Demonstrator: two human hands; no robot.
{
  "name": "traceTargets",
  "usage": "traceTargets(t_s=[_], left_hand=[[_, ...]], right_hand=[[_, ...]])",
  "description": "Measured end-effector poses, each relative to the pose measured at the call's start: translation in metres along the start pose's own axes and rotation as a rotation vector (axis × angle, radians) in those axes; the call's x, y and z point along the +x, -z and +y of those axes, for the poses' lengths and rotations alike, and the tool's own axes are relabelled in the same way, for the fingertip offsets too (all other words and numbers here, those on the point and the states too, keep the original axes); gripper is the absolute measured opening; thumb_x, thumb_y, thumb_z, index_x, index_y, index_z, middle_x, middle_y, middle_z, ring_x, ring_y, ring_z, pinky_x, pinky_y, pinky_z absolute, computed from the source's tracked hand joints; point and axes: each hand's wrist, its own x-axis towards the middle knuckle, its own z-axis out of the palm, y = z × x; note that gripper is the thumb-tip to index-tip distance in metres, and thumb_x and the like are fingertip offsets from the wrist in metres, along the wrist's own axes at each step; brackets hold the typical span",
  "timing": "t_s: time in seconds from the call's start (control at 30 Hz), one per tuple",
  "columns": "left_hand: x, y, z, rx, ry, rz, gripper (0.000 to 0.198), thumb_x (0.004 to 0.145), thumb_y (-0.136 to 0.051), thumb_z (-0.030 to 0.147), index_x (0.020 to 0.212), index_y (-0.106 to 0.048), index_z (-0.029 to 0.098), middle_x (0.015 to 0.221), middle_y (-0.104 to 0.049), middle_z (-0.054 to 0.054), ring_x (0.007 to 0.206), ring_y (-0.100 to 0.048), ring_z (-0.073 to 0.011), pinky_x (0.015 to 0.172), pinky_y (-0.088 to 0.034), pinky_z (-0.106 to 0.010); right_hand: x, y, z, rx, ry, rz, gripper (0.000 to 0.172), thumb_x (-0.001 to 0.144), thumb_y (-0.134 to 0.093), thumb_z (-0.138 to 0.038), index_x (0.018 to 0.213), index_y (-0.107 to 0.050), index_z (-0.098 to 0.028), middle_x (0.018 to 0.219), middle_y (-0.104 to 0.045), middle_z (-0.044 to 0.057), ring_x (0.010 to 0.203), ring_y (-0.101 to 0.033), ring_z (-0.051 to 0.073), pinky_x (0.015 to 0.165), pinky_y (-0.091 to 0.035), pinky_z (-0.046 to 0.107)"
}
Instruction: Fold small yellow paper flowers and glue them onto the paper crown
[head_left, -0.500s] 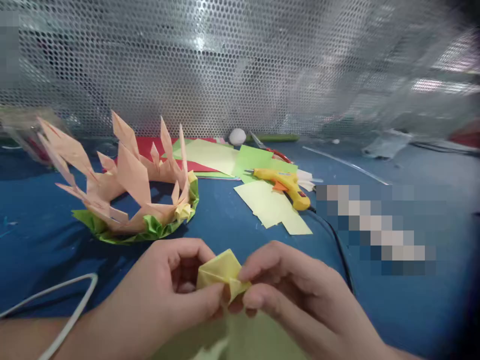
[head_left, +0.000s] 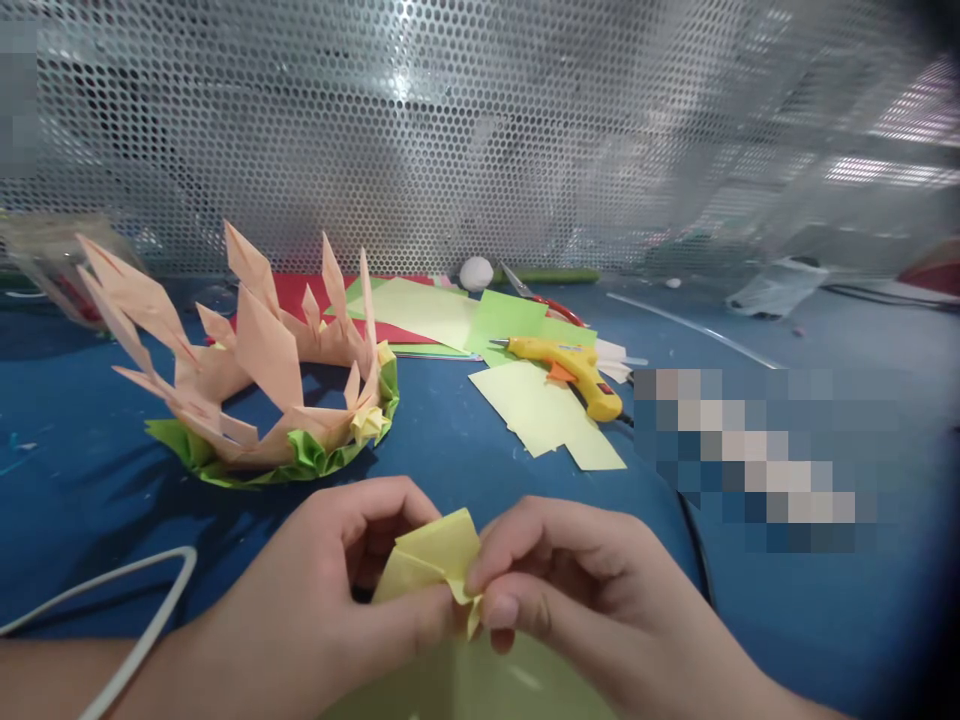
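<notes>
Yellow folded paper [head_left: 435,560] pinched by left hand [head_left: 330,600] and right hand [head_left: 592,600]; paper crown [head_left: 262,390], glue gun [head_left: 574,372], loose sheets [head_left: 540,415] behind, white cable [head_left: 135,600] left

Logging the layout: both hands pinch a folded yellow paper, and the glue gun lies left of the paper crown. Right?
No. In the head view the glue gun lies right of the paper crown. The left hand and right hand do pinch the folded yellow paper.
</notes>
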Motion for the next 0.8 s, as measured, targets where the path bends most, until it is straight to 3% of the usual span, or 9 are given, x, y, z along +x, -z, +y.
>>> traceTargets(t_s=[0.1,0.33,0.5,0.63,0.8], left_hand=[[0.001,0.000,-0.001,0.017,0.018,0.002,0.016,0.065,-0.072,0.012,0.069,-0.060,0.020,0.058,-0.051,0.011,0.054,-0.042,-0.0084,0.050,-0.033,-0.016],[0.000,-0.002,0.001,0.120,0.022,0.038,0.013,0.064,-0.071,0.016,0.068,-0.059,0.020,0.059,-0.051,0.010,0.057,-0.042,-0.0101,0.050,-0.033,-0.018],[0.002,-0.002,-0.001,0.140,0.019,0.064,0.013,0.063,-0.066,0.010,0.068,-0.059,0.020,0.058,-0.051,0.010,0.055,-0.043,-0.0092,0.049,-0.033,-0.017],[0.002,0.000,-0.001,0.099,0.023,0.059,0.011,0.065,-0.068,0.010,0.070,-0.064,0.020,0.059,-0.057,0.009,0.056,-0.048,-0.0094,0.050,-0.038,-0.016],[0.001,0.002,-0.003,-0.107,-0.004,0.016,0.010,0.068,-0.078,0.015,0.076,-0.074,0.020,0.063,-0.065,0.007,0.057,-0.055,-0.0093,0.055,-0.046,-0.015]], right_hand=[[0.000,-0.001,0.002,0.019,0.000,-0.023,0.022,0.062,-0.094,-0.019,0.069,-0.073,-0.023,0.064,-0.070,-0.006,0.061,-0.064,0.007,0.061,-0.051,0.014],[0.001,-0.006,0.005,0.131,-0.050,0.026,0.041,0.052,-0.097,-0.013,0.074,-0.064,-0.022,0.066,-0.071,-0.008,0.062,-0.063,0.005,0.058,-0.047,0.011],[0.008,-0.003,0.014,0.230,0.007,-0.061,0.046,0.050,-0.096,-0.005,0.074,-0.062,-0.023,0.064,-0.071,-0.011,0.057,-0.062,0.002,0.049,-0.043,0.007],[0.010,0.000,0.015,0.211,-0.009,-0.037,0.048,0.049,-0.096,-0.004,0.075,-0.060,-0.023,0.064,-0.072,-0.011,0.056,-0.063,0.003,0.049,-0.044,0.007],[0.008,0.003,0.012,0.126,-0.009,0.028,0.048,0.052,-0.096,-0.011,0.074,-0.056,-0.023,0.061,-0.074,-0.009,0.056,-0.067,0.006,0.052,-0.046,0.010]])
